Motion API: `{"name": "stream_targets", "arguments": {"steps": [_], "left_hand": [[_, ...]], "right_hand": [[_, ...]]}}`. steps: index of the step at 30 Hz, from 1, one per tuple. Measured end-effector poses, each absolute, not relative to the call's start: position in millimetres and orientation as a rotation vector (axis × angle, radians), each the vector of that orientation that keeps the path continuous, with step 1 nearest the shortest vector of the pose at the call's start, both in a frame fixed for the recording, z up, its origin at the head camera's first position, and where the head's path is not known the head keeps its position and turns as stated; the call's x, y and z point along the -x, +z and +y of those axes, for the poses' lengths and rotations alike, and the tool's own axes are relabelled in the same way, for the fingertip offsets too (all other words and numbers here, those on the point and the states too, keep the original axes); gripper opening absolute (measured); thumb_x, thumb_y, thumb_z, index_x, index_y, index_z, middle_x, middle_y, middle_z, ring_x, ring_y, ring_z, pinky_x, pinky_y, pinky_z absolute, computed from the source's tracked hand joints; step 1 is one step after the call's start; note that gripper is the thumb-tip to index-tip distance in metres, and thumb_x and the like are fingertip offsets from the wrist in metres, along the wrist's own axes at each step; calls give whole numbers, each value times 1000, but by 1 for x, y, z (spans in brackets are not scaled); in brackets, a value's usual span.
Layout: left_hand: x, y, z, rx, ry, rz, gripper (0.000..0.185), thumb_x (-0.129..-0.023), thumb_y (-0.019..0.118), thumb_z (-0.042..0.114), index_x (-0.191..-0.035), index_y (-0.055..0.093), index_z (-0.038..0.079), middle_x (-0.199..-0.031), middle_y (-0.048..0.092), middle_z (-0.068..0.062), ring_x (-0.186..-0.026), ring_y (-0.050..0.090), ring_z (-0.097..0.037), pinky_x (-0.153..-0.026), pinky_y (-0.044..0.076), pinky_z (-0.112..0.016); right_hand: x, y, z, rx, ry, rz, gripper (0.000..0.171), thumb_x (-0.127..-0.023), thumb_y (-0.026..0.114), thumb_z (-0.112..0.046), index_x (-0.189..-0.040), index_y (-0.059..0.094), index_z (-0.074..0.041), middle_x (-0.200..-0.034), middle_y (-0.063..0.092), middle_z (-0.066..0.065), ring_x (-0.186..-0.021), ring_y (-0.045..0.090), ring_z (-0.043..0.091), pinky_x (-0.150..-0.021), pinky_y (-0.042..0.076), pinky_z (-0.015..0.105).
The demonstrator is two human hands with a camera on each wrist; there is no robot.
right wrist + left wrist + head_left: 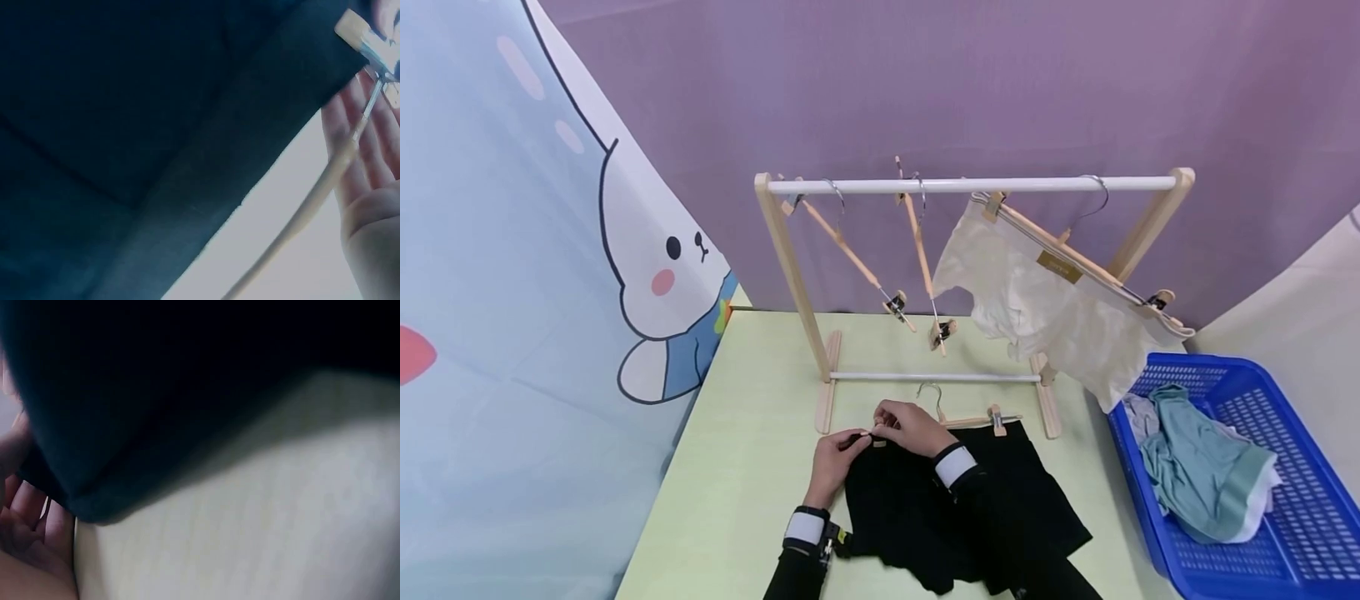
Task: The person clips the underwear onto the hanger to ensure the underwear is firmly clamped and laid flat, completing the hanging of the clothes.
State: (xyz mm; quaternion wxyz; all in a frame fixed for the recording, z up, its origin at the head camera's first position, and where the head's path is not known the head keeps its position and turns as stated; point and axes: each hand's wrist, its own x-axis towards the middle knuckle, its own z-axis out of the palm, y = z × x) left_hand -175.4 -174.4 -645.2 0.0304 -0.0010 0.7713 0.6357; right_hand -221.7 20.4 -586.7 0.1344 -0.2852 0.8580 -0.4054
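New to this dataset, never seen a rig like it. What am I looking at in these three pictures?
There's no robot here: a person works with two bare hands. The wide picture comes from a camera on their head, looking forward and down. The two close-ups come from cameras on each wrist.

On the table stands a rack with cream shorts clipped to one hanger and two bare hangers. A blue basket of clothes is at the right.

In front lies a black garment with another hanger along its top edge. The left hand pinches that edge; the right hand has its fingers on the hanger's clip.
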Motion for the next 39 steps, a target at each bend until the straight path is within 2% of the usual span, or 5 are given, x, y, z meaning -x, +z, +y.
{"name": "stream_targets", "arguments": {"steps": [8,19,30,34,39], "left_hand": [[175,-641,-175,9,1897,2377,28,-92,72,27,-110,75,5,-106,75,-13,-98,71,-21,-80,54,-25],[175,-643,-175,108,1865,2396,25,-89,75,28,-105,76,9,-100,76,-8,-92,70,-15,-79,52,-24],[172,-633,-171,93,1853,2405,20,-92,72,17,-106,74,3,-101,75,-15,-93,70,-24,-78,52,-27],[175,-645,-173,110,1842,2432,21,-90,75,24,-104,75,8,-96,76,-9,-89,70,-16,-77,51,-24],[175,-644,-172,187,1839,2410,24,-88,76,29,-101,75,9,-90,77,-6,-83,70,-14,-75,51,-27]], "right_hand": [[213,-589,31,779,-1071,2601,38,-101,60,-24,-132,55,-3,-120,62,8,-110,62,23,-91,51,41],[207,-584,71,630,-1069,2756,29,-98,63,-13,-125,61,-4,-120,60,7,-113,57,24,-92,50,43],[198,-595,132,435,-1129,2983,37,-92,69,-9,-127,58,0,-124,57,15,-120,48,32,-95,46,49],[194,-603,158,303,-1080,3070,47,-89,74,-12,-128,55,5,-124,56,22,-118,44,39,-96,42,53],[183,-611,185,92,-958,3031,69,-85,78,-30,-134,47,8,-128,51,28,-117,40,44,-97,36,58]]}}
